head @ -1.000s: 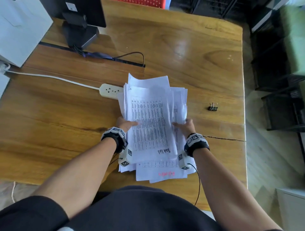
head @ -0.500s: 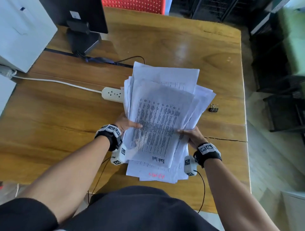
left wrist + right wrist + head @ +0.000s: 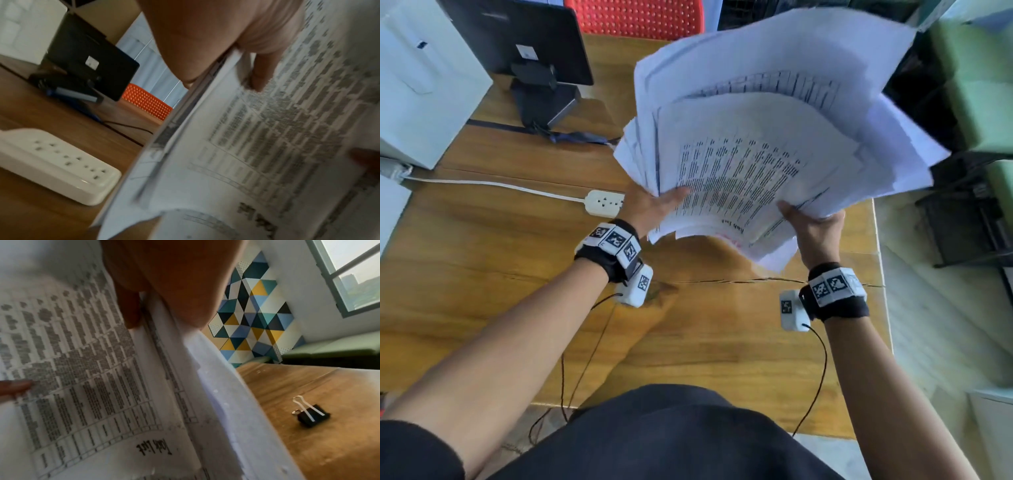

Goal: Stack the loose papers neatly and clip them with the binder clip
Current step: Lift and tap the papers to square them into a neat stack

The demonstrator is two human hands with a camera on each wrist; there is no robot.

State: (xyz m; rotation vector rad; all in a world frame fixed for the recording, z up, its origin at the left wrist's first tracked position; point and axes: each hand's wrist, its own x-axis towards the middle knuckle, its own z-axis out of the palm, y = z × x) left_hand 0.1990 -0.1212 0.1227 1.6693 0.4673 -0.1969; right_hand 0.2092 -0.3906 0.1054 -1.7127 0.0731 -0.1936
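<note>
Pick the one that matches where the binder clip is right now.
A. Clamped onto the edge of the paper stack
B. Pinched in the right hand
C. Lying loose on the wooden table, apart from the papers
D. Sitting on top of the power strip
C. In the right wrist view the binder clip lies by itself on the wooden table, while the left hand and right hand grip the papers raised off it.

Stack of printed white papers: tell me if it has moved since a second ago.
Yes. The stack of printed white papers lay flat beside the white power strip; both hands now hold it raised off the wooden desk.
</note>
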